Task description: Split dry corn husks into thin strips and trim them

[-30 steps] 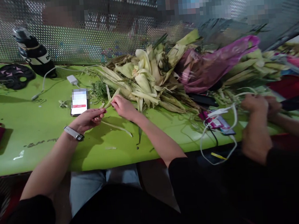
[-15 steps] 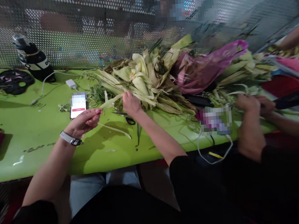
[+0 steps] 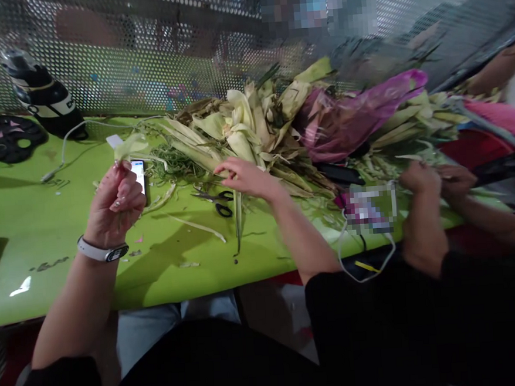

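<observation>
My left hand (image 3: 117,198), with a watch on the wrist, is raised over the left part of the table and pinches a pale green piece of corn husk (image 3: 131,145) that sticks up above the fingers. Below it a phone (image 3: 139,178) is partly hidden. My right hand (image 3: 248,177) hovers at the front edge of a heap of corn husks (image 3: 240,136). Its fingers are stretched and hold nothing that I can see. Just left of it lie black-handled scissors (image 3: 223,209) and shredded green strips (image 3: 170,161). One thin husk strip (image 3: 198,226) rests nearer to me.
A pink plastic bag (image 3: 350,125) lies on the husks. At the right a co-worker's hands (image 3: 435,179) work beside a looped white cable (image 3: 342,263). A dark bottle (image 3: 50,98) and a black palette-like disc (image 3: 9,138) stand at the back left, before a perforated metal screen (image 3: 143,71).
Both hands pulled the husk strip taut between them, then parted. My left hand rose leftward with the piece; my right hand let go and moved right, fingers opening. The scissors came into view.
</observation>
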The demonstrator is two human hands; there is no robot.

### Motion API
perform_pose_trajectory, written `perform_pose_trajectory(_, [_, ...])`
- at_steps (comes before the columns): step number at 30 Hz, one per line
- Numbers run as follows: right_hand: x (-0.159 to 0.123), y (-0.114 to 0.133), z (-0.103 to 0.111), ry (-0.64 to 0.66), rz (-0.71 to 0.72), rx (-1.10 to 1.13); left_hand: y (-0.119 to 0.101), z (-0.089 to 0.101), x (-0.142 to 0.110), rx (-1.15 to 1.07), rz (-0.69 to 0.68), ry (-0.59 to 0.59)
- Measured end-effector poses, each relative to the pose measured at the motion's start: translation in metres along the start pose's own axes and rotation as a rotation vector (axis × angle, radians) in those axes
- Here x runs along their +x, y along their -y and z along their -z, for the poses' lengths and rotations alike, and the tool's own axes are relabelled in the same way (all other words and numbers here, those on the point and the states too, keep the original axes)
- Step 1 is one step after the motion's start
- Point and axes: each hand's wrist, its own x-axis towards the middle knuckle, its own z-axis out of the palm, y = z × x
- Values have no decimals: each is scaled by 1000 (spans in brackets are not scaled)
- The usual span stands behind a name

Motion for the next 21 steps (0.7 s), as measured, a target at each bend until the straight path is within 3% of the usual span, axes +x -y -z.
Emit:
perform_pose_trajectory(5, [54,12,-44,-60,-37,-195,-1,-1,-1,-12,-13,-15])
perform_pose_trajectory(9, [80,10,-61,15,-25,-305,-5,3,-4,-34,-54,22])
perform_pose_trajectory(13, [90,3,-48,-25,21,-173,-9,5,-5,-61,-72,26])
perform_pose_trajectory(21, [90,6,-16,-135,66,436,-7,4,-1,-103,-55,-39])
